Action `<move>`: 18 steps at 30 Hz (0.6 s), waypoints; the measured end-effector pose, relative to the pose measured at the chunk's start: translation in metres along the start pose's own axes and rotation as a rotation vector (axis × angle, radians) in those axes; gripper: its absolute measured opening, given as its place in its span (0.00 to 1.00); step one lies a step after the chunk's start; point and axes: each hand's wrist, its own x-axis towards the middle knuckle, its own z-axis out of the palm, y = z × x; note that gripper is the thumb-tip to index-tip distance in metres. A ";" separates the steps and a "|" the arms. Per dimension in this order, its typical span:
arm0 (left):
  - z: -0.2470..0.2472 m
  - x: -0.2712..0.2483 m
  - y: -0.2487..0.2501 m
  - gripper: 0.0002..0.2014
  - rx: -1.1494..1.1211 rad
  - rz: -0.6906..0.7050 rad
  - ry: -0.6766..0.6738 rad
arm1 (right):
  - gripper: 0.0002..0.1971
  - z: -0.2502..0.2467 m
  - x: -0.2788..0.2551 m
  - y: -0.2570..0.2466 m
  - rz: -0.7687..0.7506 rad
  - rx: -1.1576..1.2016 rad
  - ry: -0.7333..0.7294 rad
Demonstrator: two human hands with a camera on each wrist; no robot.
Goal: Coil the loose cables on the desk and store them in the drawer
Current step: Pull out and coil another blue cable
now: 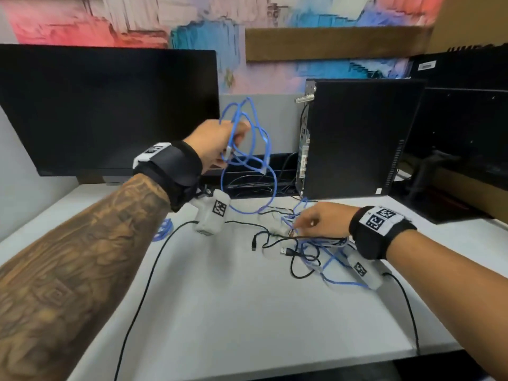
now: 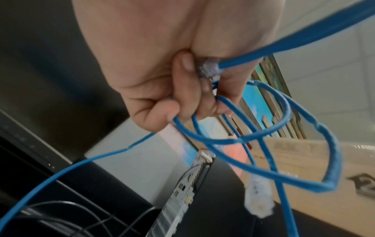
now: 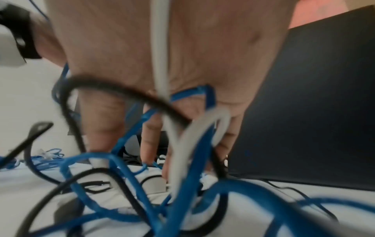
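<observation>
Left hand (image 2: 162, 77) grip clenched around blue cable (image 2: 263, 136) loops; right hand (image 1: 319, 218) fingertips amid tangled cables (image 1: 310, 254), grip unclear.

R wrist view is motion-blurred; my right hand (image 3: 162, 67) is cut off at top and I can't tell which strand in the cable tangle (image 3: 154, 184) its fingertips (image 3: 149, 144) touch. Left hand (image 2: 154, 67) cropped at top edge. Wrist camera (image 1: 210, 215) hides part of blue cable (image 1: 165, 229).
</observation>
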 end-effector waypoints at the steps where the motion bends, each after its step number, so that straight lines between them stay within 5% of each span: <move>1: -0.009 -0.001 0.003 0.20 -0.015 0.003 0.018 | 0.11 -0.001 0.001 0.003 0.037 -0.032 -0.008; 5: -0.041 -0.008 0.002 0.22 0.049 -0.024 0.031 | 0.09 -0.020 0.012 -0.017 0.075 0.004 0.253; 7: -0.046 -0.012 -0.001 0.22 0.108 -0.031 0.011 | 0.17 -0.020 0.028 -0.041 -0.013 -0.022 0.364; 11: -0.051 -0.021 -0.010 0.22 0.146 -0.031 0.024 | 0.30 0.005 0.064 -0.092 -0.149 -0.201 0.071; 14: -0.063 -0.025 -0.013 0.22 0.139 -0.036 0.025 | 0.25 0.019 0.071 -0.101 -0.073 -0.370 -0.185; 18: -0.082 -0.031 -0.016 0.22 0.172 -0.035 0.032 | 0.13 0.014 0.062 -0.078 0.011 -0.371 -0.092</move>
